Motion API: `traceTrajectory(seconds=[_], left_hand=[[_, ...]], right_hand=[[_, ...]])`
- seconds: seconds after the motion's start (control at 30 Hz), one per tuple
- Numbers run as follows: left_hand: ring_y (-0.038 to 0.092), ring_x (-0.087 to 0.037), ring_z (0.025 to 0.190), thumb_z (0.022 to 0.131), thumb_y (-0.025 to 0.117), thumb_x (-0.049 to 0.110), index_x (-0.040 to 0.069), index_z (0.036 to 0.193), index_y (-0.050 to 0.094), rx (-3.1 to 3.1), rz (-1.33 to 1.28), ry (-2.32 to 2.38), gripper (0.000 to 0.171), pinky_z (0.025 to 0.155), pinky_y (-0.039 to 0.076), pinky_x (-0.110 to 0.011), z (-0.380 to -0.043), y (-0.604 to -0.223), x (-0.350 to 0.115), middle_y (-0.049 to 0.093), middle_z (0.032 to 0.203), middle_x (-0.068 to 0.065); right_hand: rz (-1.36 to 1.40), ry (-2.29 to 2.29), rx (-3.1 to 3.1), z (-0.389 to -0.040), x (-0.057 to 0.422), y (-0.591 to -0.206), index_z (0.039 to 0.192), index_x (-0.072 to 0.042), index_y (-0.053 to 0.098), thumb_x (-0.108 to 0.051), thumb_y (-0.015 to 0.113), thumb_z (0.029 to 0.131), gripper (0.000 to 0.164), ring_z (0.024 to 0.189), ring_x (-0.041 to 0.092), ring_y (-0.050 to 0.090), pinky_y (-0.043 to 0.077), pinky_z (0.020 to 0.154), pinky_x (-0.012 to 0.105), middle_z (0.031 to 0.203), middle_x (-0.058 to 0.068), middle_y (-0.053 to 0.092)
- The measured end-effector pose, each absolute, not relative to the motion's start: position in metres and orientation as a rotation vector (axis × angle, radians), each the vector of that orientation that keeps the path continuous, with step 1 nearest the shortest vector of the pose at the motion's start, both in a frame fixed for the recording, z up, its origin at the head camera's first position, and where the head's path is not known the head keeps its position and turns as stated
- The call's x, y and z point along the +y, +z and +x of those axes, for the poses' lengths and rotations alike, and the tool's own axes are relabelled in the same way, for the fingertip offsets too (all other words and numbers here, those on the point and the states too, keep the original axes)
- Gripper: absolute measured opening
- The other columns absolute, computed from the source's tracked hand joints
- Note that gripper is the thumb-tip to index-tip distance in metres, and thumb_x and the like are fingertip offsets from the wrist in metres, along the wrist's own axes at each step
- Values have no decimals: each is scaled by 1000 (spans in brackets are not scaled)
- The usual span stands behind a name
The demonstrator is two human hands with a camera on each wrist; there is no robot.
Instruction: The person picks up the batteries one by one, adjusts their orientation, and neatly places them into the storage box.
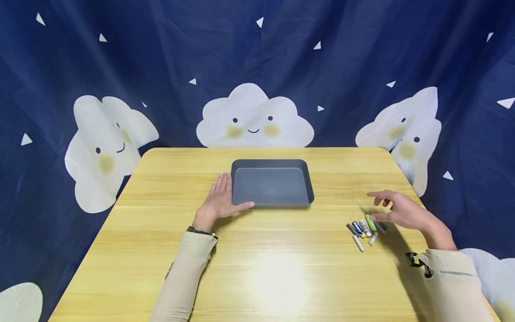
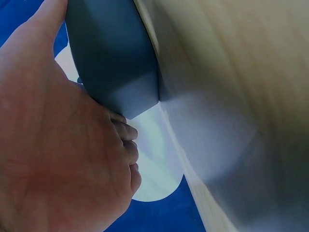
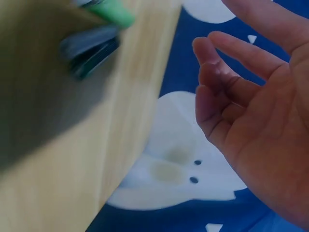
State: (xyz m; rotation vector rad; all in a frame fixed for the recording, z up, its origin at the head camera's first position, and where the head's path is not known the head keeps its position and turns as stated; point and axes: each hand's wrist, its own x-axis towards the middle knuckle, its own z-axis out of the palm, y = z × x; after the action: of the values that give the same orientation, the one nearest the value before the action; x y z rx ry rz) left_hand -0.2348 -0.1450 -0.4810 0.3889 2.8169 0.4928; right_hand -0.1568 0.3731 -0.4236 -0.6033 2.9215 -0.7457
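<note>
My left hand [image 1: 218, 203] rests against the left side of a dark grey rectangular tray [image 1: 273, 205], fingers straight along its edge and thumb along the front rim. In the left wrist view the palm faces the tray's outer wall [image 2: 111, 63]. To the right, my right hand [image 1: 406, 212] hovers over a small group of batteries, thumb and forefinger apart, the other fingers loosely bent. Its thumb tip overlaps a green battery [image 1: 370, 223] in the head view. Nothing shows between its fingers in the right wrist view. Near it lie a blue battery [image 1: 356, 228] and a white one [image 1: 358, 243].
Several more small cylinders, white, silver and dark, lie close together, among them a white one [image 1: 373, 238] nearer the front. The wooden table [image 1: 161, 214] carries everything. Behind it hangs a dark blue curtain [image 1: 169, 44] with smiling clouds.
</note>
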Motion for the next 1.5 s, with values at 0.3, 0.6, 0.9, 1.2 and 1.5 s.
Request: traceTrajectory(seconds=[0.3, 0.6, 0.9, 1.2, 1.5], left_hand=[[-7, -36, 163, 84, 54, 84, -5, 164, -2, 2826, 395, 477, 132, 134, 4, -53, -236, -480, -147, -6, 174, -23], [-6, -35, 164, 85, 54, 84, -4, 164, -1, 2835, 380, 464, 131, 134, 5, -52, -233, -481, -143, -6, 174, -22], [-5, -36, 163, 86, 54, 83, -4, 164, -3, 2838, 388, 462, 129, 134, 5, -52, -231, -479, -143, -5, 174, -23], [-7, -35, 164, 85, 55, 84, -3, 164, -3, 2842, 390, 478, 131, 134, 6, -52, -235, -486, -145, -6, 174, -22], [-6, -36, 164, 83, 56, 85, -3, 164, -2, 2838, 393, 494, 132, 134, 6, -52, -236, -487, -145, -7, 174, -22]], right_hand=[[-631, -865, 2864, -143, 390, -451, 126, 12, 66, -12, 90, 77, 60, 75, 10, 49, 41, 60, 23, 87, 3, 58], [-577, -903, 2753, -142, 396, -463, 129, 15, 63, -13, 90, 77, 65, 68, 7, 36, 29, 60, 23, 77, -1, 43], [-664, -934, 2734, -140, 397, -470, 128, 16, 63, -8, 88, 77, 61, 64, 6, 34, 27, 60, 23, 68, 2, 38], [-694, -916, 2746, -141, 396, -472, 130, 16, 62, -7, 85, 82, 58, 64, 3, 33, 28, 60, 22, 67, 4, 38], [-628, -889, 2777, -145, 394, -472, 129, 13, 65, -10, 85, 82, 56, 67, 2, 33, 27, 60, 23, 69, -1, 40]])
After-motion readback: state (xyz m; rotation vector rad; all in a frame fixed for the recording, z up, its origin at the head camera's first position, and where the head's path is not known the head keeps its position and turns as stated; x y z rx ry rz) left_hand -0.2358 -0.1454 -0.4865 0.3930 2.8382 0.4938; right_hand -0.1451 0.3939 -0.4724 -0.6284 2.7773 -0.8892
